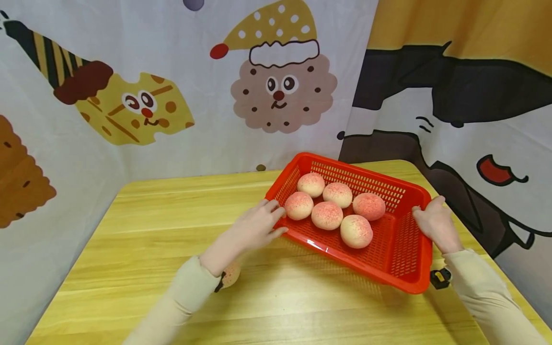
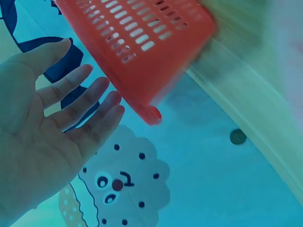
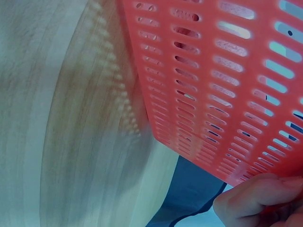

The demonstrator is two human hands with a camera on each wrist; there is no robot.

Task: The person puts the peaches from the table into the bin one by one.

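A red plastic basket (image 1: pixel 384 273) with slotted walls stands askew at the table's right, its near side raised above a shadow. Inside lie several round, cream-and-pink speckled peaches (image 1: pixel 327 215). My right hand (image 1: pixel 437 225) grips the basket's right end; curled fingers (image 3: pixel 258 198) show at its edge in the right wrist view. At the opposite end is my left hand (image 1: pixel 256 225), fingers spread and only slightly bent, fingertips at the rim. Whether they touch it I cannot tell. Another speckled round thing, probably a peach (image 1: pixel 231 274), is partly hidden by my left forearm.
The light wooden table (image 1: pixel 164 230) extends left and in front of the basket. Behind it hangs a white curtain (image 1: pixel 207 120) with cartoon food prints. A black-and-yellow device (image 1: pixel 440 278) sits by my right wrist.
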